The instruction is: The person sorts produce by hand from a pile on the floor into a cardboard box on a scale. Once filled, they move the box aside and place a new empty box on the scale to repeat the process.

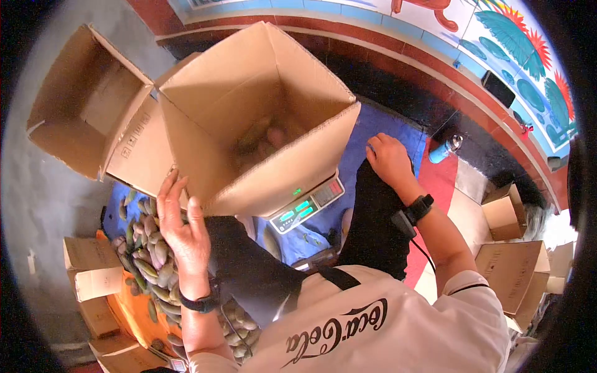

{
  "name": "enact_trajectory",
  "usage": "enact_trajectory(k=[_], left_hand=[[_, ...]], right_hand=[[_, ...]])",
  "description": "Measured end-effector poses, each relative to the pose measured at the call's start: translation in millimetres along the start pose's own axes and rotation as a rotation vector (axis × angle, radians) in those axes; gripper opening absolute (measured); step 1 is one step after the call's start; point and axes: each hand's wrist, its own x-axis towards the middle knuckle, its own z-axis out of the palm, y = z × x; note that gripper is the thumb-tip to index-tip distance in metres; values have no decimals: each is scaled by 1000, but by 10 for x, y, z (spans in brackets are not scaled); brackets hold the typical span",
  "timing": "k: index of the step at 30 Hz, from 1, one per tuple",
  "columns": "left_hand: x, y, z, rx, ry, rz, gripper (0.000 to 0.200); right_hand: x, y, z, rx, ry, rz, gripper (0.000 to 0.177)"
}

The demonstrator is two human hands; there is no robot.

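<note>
A large open cardboard box (pixel 280 171) rests on a digital scale (pixel 308 205) with lit green displays. Several greenish and pinkish fruits or tubers (pixel 272 138) lie at its shadowed bottom. My left hand (pixel 181 227) is raised at the box's near left corner, fingers apart, holding nothing; whether the fingertips touch the cardboard is unclear. My right hand (pixel 389 158) rests on my right knee, its fingers loosely bent and partly out of sight. A pile of similar produce (pixel 152 248) lies beyond my left hand, at the left.
Another open box (pixel 87 105) stands at the back left. More boxes lie at the lower left (pixel 93 267) and at the right (pixel 513 273). A blue bottle (pixel 443 151) stands near the dark wall base. A cable hangs by my right wrist.
</note>
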Motion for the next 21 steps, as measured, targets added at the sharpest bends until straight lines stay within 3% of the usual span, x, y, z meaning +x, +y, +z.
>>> enact_trajectory(k=[4, 10, 12, 19, 21], left_hand=[[-223, -253, -145, 24, 64, -95, 35], [-810, -837, -264, 19, 94, -310, 26], [-1150, -1157, -290, 59, 11, -470, 23], [-2443, -1883, -146, 254, -138, -613, 18], [-2817, -1948, -98, 240, -215, -795, 20]], right_hand=[[2, 15, 34, 17, 19, -14, 12], [12, -8, 21, -8, 12, -12, 12], [8, -12, 23, -16, 4, -13, 12], [32, -25, 20, -29, -35, -14, 14], [40, -40, 8, -25, -54, -7, 14]])
